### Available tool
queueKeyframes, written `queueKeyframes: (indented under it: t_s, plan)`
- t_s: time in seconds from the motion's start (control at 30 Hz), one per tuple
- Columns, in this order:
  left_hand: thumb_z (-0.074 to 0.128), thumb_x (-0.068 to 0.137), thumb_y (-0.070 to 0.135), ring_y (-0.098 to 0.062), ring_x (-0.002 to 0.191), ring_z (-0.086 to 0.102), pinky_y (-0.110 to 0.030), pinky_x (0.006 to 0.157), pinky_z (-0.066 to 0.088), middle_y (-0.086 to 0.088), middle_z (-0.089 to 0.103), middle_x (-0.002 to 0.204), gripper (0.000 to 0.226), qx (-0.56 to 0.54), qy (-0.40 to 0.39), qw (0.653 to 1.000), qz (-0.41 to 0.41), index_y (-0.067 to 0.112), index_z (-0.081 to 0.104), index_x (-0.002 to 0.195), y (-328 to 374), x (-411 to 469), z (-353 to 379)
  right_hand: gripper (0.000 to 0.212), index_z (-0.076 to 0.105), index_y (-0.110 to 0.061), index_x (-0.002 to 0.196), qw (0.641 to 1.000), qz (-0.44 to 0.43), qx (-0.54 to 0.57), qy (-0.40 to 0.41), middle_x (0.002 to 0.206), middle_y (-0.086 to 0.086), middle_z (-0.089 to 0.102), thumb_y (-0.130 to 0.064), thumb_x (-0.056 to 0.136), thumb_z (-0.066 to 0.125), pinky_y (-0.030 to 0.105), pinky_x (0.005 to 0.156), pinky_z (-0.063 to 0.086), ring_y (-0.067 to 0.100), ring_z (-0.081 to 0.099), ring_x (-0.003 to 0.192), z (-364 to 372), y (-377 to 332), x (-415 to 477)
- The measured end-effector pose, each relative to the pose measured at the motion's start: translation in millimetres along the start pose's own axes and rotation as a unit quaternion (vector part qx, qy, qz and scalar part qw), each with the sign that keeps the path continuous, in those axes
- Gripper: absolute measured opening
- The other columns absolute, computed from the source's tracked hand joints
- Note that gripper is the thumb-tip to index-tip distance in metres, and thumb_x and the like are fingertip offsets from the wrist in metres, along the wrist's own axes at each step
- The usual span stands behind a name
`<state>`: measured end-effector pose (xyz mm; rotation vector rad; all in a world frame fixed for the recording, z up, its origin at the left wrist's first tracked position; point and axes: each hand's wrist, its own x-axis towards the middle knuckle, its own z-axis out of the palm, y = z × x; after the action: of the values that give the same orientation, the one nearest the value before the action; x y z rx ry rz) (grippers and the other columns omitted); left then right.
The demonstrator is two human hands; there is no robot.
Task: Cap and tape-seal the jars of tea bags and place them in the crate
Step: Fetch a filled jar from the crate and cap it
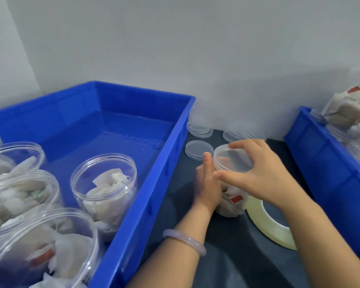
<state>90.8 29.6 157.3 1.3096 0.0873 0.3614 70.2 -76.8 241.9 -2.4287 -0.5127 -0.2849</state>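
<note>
1. Your two forearms enter from the bottom edge, the left one wearing a pale translucent bangle at the wrist. Both converge on the one work item on the dark table mat.
2. The work item is a clear round plastic jar of tea bags. It stands on the mat between the two crates, just beside the large blue plastic crate and touching or nearly touching the wide roll of pale tape. It is not yet in the crate.
3. Your left hand grips the jar by its side wall, thumb upright against the rim. I judge this a bracing hold to stop the jar turning.
4. Your right hand arches over the translucent round plastic lid, with thumb and fingertips curled round its edge and gripping it. The lid sits slightly tilted on the mouth, so seating appears incomplete.
5. The tape lies within reach of your right hand, presumably for the sealing step.
6. Spare clear lids lie behind the jar.
7. Other filled jars stand in the near-left part of the large blue plastic crate. I cannot tell whether they are taped.
8. A second blue plastic crate on the right holds loose tea bags and further jars.
</note>
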Motion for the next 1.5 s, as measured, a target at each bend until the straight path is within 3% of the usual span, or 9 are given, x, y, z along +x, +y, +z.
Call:
queueKeyframes:
  t_s: [0.2,0.33,0.47,0.6,0.8,0.93,1.03,1.33,1.5]
  plan:
    - [0.028,0.089,0.061,-0.037,0.100,0.066,-0.053,0.093,0.049,-0.021,0.070,0.096,0.067,-0.101,-0.074,0.992,-0.018,0.010,0.072,0.087,8.1,4.1,-7.6,0.058,0.064,-0.037,0.111,0.999,-0.031,-0.001,0.037,0.105,-0.015,0.053,-0.058,0.058,0.075,0.003,0.079,0.033,0.003,0.047,0.104,8.5,0.2,-4.0]
    - [0.013,0.097,0.047,-0.011,0.089,0.070,-0.023,0.077,0.054,-0.002,0.074,0.088,0.071,-0.203,-0.217,0.952,-0.075,0.017,0.077,0.090,4.6,5.4,-11.6,0.049,0.065,-0.046,0.095,0.985,-0.072,0.144,-0.067,0.105,-0.017,0.063,-0.056,0.049,0.075,0.014,0.091,0.041,0.001,0.055,0.107,-9.3,5.6,-4.6]
    - [0.024,0.091,0.061,-0.021,0.091,0.068,-0.035,0.083,0.053,-0.010,0.073,0.090,0.067,-0.117,-0.099,0.988,-0.020,0.012,0.069,0.090,4.2,0.1,-0.8,0.050,0.068,-0.039,0.103,0.987,-0.030,0.157,-0.019,0.112,-0.014,0.059,-0.041,0.057,0.087,0.007,0.086,0.039,-0.006,0.055,0.105,-2.6,13.5,-0.9]
    - [0.020,0.096,0.057,-0.009,0.073,0.068,-0.022,0.065,0.051,0.002,0.073,0.071,0.067,-0.023,0.049,0.997,0.048,0.019,0.069,0.070,-3.0,1.4,0.4,0.060,0.065,-0.035,0.116,0.994,0.003,0.076,0.073,0.114,-0.017,0.052,-0.052,0.061,0.080,0.002,0.080,0.036,-0.007,0.050,0.104,19.9,12.1,0.5]
    - [0.028,0.086,0.066,-0.029,0.110,0.062,-0.047,0.103,0.043,-0.014,0.070,0.106,0.064,-0.092,-0.059,0.994,0.001,0.020,0.072,0.094,3.3,2.8,-4.2,0.059,0.066,-0.032,0.117,0.991,-0.021,0.126,0.046,0.119,-0.011,0.052,-0.039,0.062,0.086,-0.001,0.085,0.034,-0.010,0.047,0.109,17.3,15.7,0.7]
    - [0.021,0.101,0.045,0.001,0.069,0.066,-0.015,0.062,0.049,0.012,0.071,0.067,0.061,0.003,0.042,0.998,0.050,0.042,0.070,0.065,-0.8,-2.0,2.7,0.059,0.067,-0.031,0.115,0.988,0.002,0.131,0.081,0.118,-0.012,0.051,-0.042,0.061,0.086,-0.002,0.083,0.033,-0.009,0.048,0.106,22.4,12.2,-1.0]
    - [0.021,0.106,0.030,0.006,0.058,0.063,-0.009,0.051,0.043,0.016,0.068,0.060,0.067,0.035,0.079,0.994,0.069,0.029,0.068,0.058,0.1,-7.0,6.2,0.073,0.065,-0.036,0.114,0.982,0.042,0.120,0.141,0.114,-0.020,0.047,-0.070,0.051,0.072,-0.002,0.081,0.033,-0.014,0.046,0.105,32.0,3.6,-6.4]
    - [0.029,0.072,0.079,-0.023,0.102,0.067,-0.046,0.098,0.047,-0.009,0.074,0.100,0.077,-0.073,-0.013,0.997,-0.028,0.019,0.072,0.094,-2.1,3.5,-1.6,0.069,0.062,-0.034,0.121,0.991,0.032,0.096,0.082,0.115,-0.019,0.042,-0.052,0.059,0.084,-0.002,0.082,0.032,-0.018,0.042,0.105,25.7,2.8,-4.6]
    - [0.030,0.066,0.083,-0.027,0.100,0.068,-0.052,0.099,0.046,-0.012,0.074,0.096,0.079,-0.089,-0.015,0.995,-0.040,0.023,0.078,0.085,-3.0,3.2,-1.4,0.076,0.058,-0.037,0.124,0.998,0.035,0.002,0.059,0.127,-0.016,0.046,-0.073,0.058,0.067,0.019,0.092,0.035,0.003,0.035,0.125,20.3,-1.3,-3.7]
